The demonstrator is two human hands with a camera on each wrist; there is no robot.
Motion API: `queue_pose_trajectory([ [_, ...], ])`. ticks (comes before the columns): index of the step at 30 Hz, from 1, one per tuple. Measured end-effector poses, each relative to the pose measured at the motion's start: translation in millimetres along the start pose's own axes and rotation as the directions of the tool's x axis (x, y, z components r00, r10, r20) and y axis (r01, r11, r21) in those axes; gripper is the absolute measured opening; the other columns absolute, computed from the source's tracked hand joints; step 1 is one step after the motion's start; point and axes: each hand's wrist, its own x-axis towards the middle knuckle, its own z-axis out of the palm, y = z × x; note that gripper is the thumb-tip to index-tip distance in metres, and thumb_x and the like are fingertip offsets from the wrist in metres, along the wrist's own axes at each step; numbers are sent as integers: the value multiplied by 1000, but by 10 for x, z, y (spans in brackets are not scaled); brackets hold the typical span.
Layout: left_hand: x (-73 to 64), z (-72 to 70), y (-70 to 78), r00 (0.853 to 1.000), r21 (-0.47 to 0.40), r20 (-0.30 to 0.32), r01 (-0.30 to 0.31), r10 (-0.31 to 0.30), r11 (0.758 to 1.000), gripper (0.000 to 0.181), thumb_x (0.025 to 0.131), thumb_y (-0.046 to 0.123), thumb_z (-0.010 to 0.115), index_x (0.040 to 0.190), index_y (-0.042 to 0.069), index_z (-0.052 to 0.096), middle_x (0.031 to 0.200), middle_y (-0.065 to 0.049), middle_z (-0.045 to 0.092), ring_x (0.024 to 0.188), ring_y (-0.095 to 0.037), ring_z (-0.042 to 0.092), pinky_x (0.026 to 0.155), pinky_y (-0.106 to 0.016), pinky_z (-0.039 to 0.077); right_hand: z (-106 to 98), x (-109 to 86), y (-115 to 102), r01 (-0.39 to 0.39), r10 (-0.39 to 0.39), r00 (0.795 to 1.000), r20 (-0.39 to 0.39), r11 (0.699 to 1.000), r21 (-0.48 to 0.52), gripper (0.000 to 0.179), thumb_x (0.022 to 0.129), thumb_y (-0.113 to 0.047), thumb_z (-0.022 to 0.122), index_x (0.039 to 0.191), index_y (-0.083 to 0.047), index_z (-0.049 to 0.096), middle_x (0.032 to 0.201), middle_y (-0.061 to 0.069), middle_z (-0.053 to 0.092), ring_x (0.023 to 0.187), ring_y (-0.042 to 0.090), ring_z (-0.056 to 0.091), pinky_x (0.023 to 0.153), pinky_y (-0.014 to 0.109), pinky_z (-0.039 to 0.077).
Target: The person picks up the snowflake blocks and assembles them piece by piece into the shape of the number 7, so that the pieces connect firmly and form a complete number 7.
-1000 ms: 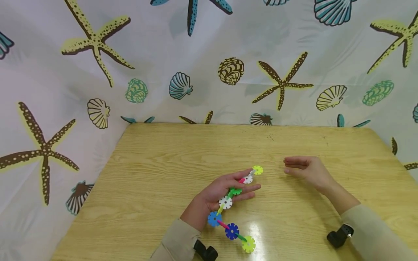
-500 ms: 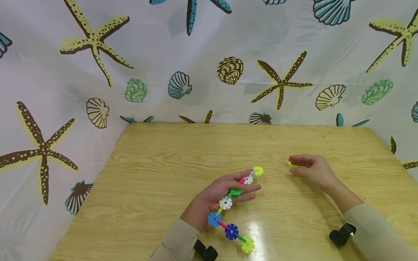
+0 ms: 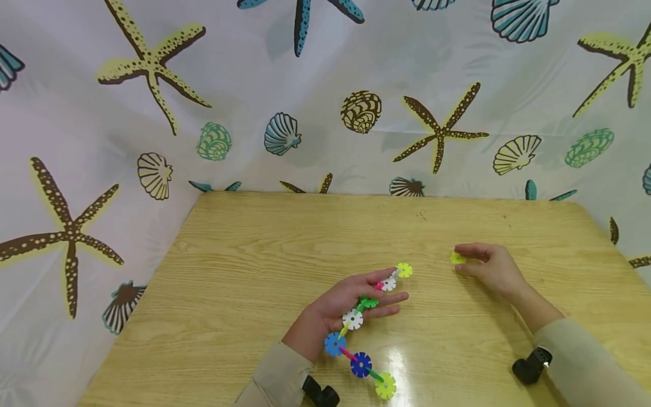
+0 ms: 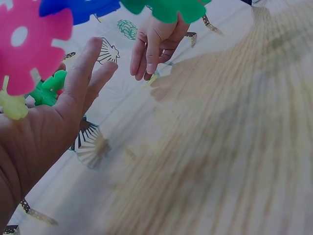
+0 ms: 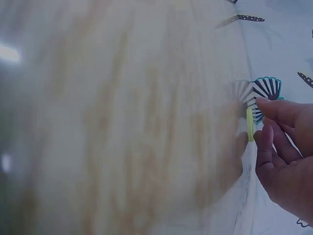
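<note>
A chain of notched plastic snowflake discs [image 3: 361, 366] in white, green, blue, pink and yellow lies across my left hand [image 3: 335, 302]. The left thumb bends over its green part, while the other fingers stretch out to the right. The chain's lower end hangs below the wrist, finishing in a yellow disc [image 3: 386, 386]. Close to the left wrist camera looms a pink disc [image 4: 29, 61]. To the right, my right hand [image 3: 490, 268] pinches a single yellow snowflake disc [image 3: 457, 258] by its fingertips, apart from the chain. That disc appears edge-on in the right wrist view.
Both hands are above a light wooden table [image 3: 244, 271]. A white cloth [image 3: 315, 68] printed with starfish and shells rises behind the table and along its left side. Black wrist cameras are strapped over both sleeves.
My right hand has shifted slightly right, and the yellow disc, hidden one second ago, now shows at its fingertips. The left hand and chain have stayed nearly still.
</note>
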Motion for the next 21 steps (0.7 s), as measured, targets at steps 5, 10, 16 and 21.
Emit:
queue_pose_trajectory([
  [5,-15,9,10,1000,-1,4,-2,2,1000,58,103,-1,41,157,17,34,169,-9,8,144,-31,41,106,-33,51,-4,2,-2,-8,8,1000,-4,1000,-16,50,93,-16,72,137,1,58,138,22,60,137,40,47,111,54,43],
  [10,-30,18,23,1000,-1,3,0,0,1000,57,103,-1,41,157,17,34,168,-9,12,144,-32,41,107,-34,51,-2,10,4,-19,18,1000,-18,999,-38,50,92,-14,71,138,1,57,138,24,58,132,41,51,105,44,51],
  [16,-24,12,30,999,1,32,-2,2,1000,57,103,-2,38,157,16,32,169,-8,10,145,-32,38,108,-34,49,19,26,1,-16,13,999,-46,998,-66,45,92,-12,72,133,2,61,131,25,63,115,35,60,77,10,50],
  [21,-22,2,22,999,7,37,-8,8,1000,57,103,-2,39,157,15,32,169,-8,11,144,-32,40,108,-35,49,31,24,-1,-26,21,998,-51,996,-90,42,92,-13,72,131,2,63,129,25,64,112,33,60,77,12,50],
])
